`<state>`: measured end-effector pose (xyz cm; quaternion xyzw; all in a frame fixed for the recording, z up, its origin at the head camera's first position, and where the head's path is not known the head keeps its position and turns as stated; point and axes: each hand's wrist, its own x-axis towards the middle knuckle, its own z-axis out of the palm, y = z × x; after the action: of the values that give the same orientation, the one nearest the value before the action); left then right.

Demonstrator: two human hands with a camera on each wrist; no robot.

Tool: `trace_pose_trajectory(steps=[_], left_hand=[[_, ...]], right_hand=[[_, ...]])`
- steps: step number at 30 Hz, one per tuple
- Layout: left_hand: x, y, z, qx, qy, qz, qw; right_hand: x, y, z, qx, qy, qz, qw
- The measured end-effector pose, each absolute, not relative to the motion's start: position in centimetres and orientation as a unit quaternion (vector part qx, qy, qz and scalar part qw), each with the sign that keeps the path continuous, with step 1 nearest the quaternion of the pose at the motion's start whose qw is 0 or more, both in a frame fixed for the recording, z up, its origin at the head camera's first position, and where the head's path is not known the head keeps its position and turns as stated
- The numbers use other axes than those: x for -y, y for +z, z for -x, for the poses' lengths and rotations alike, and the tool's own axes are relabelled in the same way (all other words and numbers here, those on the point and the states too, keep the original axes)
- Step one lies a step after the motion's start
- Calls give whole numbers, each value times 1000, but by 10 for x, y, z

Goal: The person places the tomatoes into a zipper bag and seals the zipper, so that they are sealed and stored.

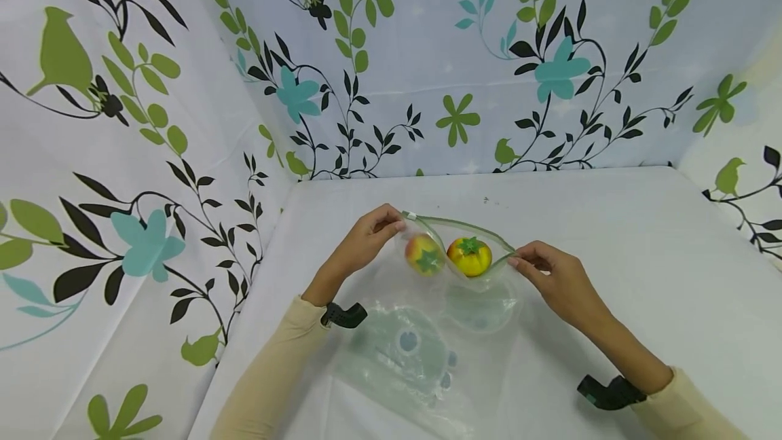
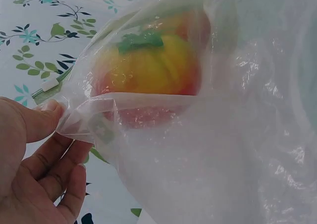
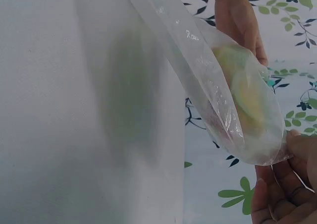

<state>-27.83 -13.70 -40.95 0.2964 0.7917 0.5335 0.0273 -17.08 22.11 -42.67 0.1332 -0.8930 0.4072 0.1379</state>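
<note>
A translucent zipper bag (image 1: 489,358) with a green zip edge (image 1: 464,223) hangs between both hands over the white table. Near the white slider (image 1: 411,216), my left hand (image 1: 369,236) pinches one top corner between thumb and fingers. The opposite corner is pinched by my right hand (image 1: 552,280), and the bag's mouth is parted between them. Two tomato-like fruits with green leafy tops lie in the upper part of the bag: a yellow one (image 1: 469,260) at the mouth and a red-yellow one (image 1: 423,254) behind the film. The left wrist view shows a fruit (image 2: 153,68) through the plastic.
The white tabletop (image 1: 641,236) spreads out on both sides of the bag. Patterned cloth (image 1: 391,114) with leaves, birds and flowers stands behind the table and along its sides. Each wrist wears a black camera mount, seen on the left (image 1: 345,316) and right (image 1: 611,394).
</note>
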Motion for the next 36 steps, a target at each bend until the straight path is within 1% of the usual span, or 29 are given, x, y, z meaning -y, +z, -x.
trace_pose_trajectory(steps=[5,9,14,19,22,27,36], left_hand=[[139,-412,275,-789,539,-292,18],[147,-418,274,-782,560,-274,4],[149,-420,271,-770,580,-265,5],[140,-423,269,-768,574,-282,16],[137,-424,267,-767,575,-284,19],[143,-426,265,-767,584,-267,5],[152,-430,263,-756,609,-238,-9]], right_hand=[[-222,-425,173,885,407,-160,157],[-228,-425,171,878,419,-157,171],[-231,-425,171,869,439,-149,172],[-225,-425,173,866,443,-163,167],[-223,-426,174,866,436,-170,174],[-229,-425,172,862,443,-158,190],[-239,-428,171,858,449,-154,194]])
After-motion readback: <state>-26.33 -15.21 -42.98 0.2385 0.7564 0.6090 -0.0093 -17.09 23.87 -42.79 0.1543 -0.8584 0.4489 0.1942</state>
